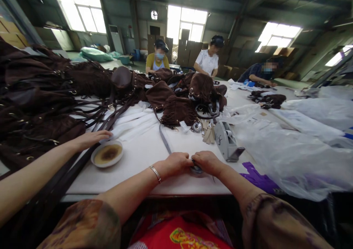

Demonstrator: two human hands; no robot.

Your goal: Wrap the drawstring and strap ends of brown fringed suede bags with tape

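My left hand [178,164], with a bracelet at the wrist, is closed near the table's front edge. A thin grey strap [164,137] runs from the brown bags down into it. My right hand [206,162] is closed right beside it, fingertips almost meeting the left ones. Just below the fingers shows a small, round, greyish thing [196,170], mostly covered by both hands. What the right fingers pinch is hidden. Ahead lies a brown fringed bag [179,111]. A grey tape dispenser [226,142] stands beyond my right hand.
At left, another person's hand [92,139] reaches over dark straps near a white dish [121,157] of brownish liquid. Brown bags [41,79] are heaped left. Clear plastic sheeting [289,149] and a purple bag [259,178] lie right. Several people work across the table.
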